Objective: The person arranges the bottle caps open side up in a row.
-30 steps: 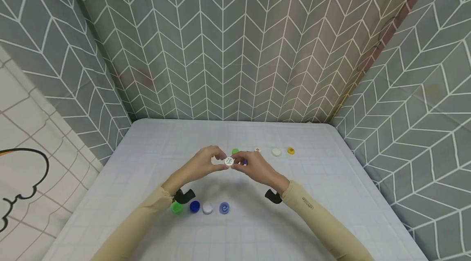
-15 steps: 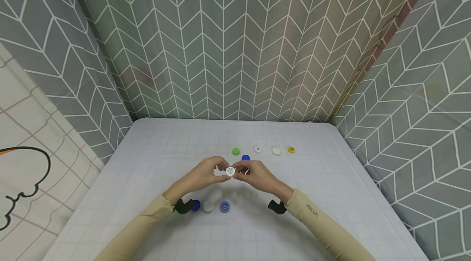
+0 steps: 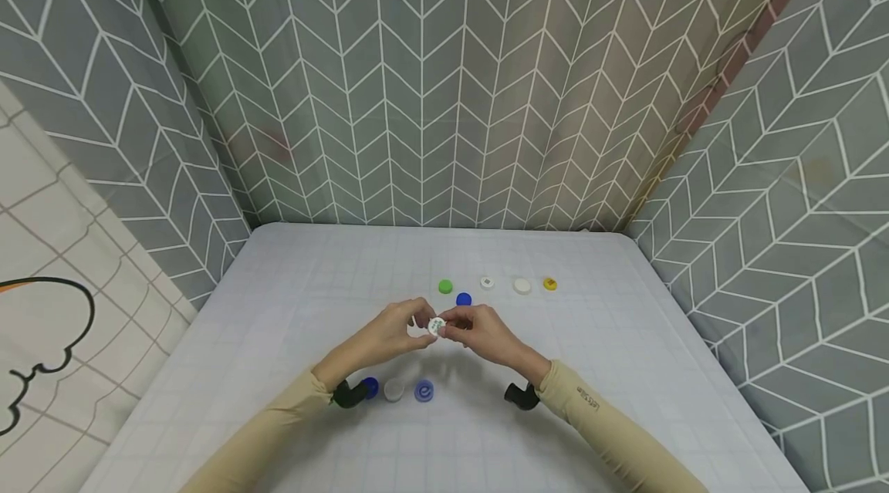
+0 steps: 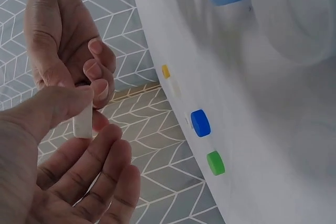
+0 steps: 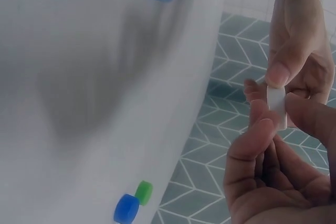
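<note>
Both hands come nearer the body than a second ago, white disc (image 3: 434, 325) with them, uncovering the blue cap (image 3: 464, 298) beyond. Now it's held above the desk (image 3: 312, 277), squarely between two narrow grips: right hand (image 3: 485, 335) pinching its faces, left hand (image 3: 394, 329) on its rim, neither nearer, printed face towards the head.

From above, the head view faces forward and down over the desk (image 3: 556, 339) to the chevron-patterned curtain (image 3: 444, 92), while the wrist views, turned sideways, look from close by the left hand (image 3: 383, 333) and right hand (image 3: 488, 335), all sharing the white cap (image 3: 435, 325).
</note>
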`<control>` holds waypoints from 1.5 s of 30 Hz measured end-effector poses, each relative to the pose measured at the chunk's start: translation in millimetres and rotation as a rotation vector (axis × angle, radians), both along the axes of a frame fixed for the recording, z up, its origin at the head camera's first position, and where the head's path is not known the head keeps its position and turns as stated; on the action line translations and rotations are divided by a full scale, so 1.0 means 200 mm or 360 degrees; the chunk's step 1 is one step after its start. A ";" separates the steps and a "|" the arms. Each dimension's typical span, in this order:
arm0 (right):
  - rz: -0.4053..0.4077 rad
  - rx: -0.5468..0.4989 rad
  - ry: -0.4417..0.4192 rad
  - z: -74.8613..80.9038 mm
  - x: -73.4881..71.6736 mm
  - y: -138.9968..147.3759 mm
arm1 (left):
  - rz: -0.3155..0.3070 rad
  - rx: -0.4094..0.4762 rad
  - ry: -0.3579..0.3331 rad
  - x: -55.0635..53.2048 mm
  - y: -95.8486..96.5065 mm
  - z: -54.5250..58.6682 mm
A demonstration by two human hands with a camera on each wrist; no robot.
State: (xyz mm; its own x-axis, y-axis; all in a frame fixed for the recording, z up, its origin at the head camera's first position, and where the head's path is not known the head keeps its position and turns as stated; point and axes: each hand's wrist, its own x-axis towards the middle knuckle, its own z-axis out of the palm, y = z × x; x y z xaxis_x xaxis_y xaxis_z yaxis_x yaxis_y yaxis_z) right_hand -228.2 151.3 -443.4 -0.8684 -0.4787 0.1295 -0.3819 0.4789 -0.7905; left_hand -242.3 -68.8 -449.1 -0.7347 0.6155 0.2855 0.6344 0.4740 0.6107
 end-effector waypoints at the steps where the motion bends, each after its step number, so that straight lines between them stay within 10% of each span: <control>1: -0.0003 -0.0010 -0.0003 0.00 0.00 0.00 | 0.0000 0.0008 -0.0003 0.00 0.00 0.00; 14: -0.0048 -0.0073 0.0013 0.02 -0.01 0.02 | -0.0028 0.0080 -0.0086 -0.02 0.02 -0.02; 27: -0.0147 -0.0265 0.0182 0.05 0.00 0.00 | 0.0171 0.0363 -0.0484 -0.03 0.02 0.05; 45: -0.0025 -0.0198 0.0190 -0.03 0.01 -0.01 | 0.0169 0.0239 -0.0445 -0.03 0.01 -0.04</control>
State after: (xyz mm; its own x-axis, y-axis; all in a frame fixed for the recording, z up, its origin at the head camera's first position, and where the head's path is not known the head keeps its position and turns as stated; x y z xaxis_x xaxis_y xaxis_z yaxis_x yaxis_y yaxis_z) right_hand -225.8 150.1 -450.2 -0.8504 -0.4393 0.2896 -0.4700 0.3868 -0.7934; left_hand -248.3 -65.8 -457.6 -0.8550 0.4979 0.1453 0.3842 0.4199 0.8222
